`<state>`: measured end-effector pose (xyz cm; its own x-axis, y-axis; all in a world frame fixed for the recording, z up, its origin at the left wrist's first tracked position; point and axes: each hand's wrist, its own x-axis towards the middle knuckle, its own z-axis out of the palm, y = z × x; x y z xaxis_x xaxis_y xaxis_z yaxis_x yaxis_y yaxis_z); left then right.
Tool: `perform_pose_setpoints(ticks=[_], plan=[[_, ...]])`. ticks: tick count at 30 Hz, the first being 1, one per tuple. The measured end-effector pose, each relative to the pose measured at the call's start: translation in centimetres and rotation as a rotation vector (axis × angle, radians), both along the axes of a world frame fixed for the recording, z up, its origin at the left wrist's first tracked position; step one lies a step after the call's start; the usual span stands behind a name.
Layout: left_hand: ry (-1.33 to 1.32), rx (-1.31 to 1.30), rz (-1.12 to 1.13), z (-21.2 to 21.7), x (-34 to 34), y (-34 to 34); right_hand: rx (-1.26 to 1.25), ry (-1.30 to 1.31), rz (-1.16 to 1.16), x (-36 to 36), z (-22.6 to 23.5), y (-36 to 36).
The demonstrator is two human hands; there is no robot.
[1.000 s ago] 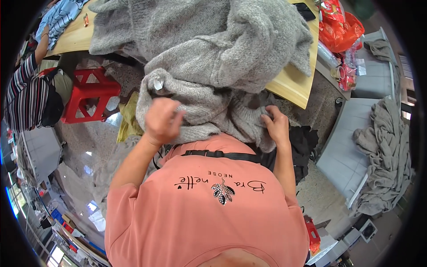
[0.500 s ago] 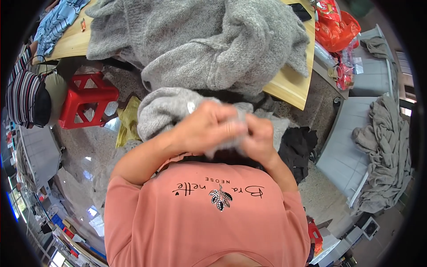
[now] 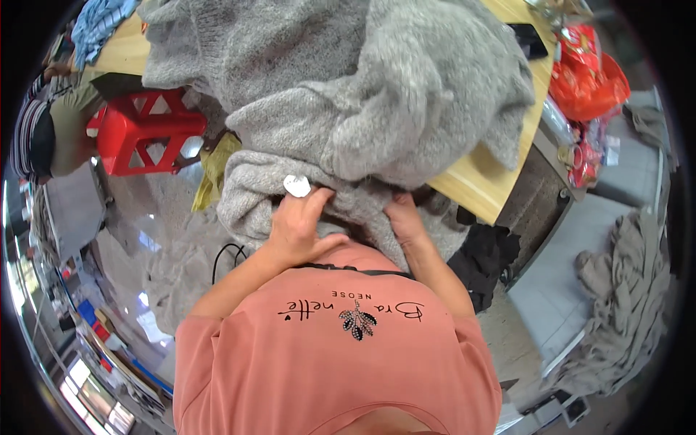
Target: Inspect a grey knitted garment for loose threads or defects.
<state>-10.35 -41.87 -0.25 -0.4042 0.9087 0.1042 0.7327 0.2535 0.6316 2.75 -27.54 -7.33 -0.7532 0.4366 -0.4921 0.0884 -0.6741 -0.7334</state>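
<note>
Head view, from the left: a red plastic stool (image 3: 148, 130) stands on the floor beside the near left edge of the wooden tabletop (image 3: 471, 181), well apart from the work. Next comes the folded grey knitted garment (image 3: 254, 192), hanging off the near edge of the tabletop against the person's chest, with a small white tag (image 3: 296, 185) lying on its upper fold. The left hand (image 3: 301, 228) lies closed over the garment just below that tag, fingers curled into the knit, holding it. The right hand (image 3: 404, 217) grips the same fold a little further right, fingers tucked under the cloth. Above both hands a large heap of grey fuzzy knitwear (image 3: 362, 94) covers the middle of the tabletop, touching the held piece. To handle it well, I judge both hands should keep the fold taut and even, and draw it clear of the heap so the layers do not drag along.
</note>
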Motion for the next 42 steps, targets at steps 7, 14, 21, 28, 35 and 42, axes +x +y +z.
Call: perform_pose_setpoints(ticks=[7,14,21,28,35,42], plan=[[0.210,-0.028,0.147,-2.7,1.0,2.7,-0.184,-0.036,0.217,0.9,1.8,2.2],[-0.375,0.032,0.194,1.7,-0.9,2.7,-0.041,0.120,0.268,3.2,5.3,4.5],[-1.289,-0.019,0.008,6.2,-4.3,1.8,0.650,-0.041,0.193,3.6,7.5,-0.1],[-1.753,0.007,0.194,0.1,-0.5,0.9,1.179,0.315,0.378,0.4,12.4,-1.9],[-0.833,0.089,0.371,0.9,-0.2,-0.4,0.971,0.180,0.387,-2.9,7.7,-3.0],[-0.535,0.189,0.291,2.2,0.9,-2.4,0.352,0.118,0.358,-2.4,8.5,-2.2]])
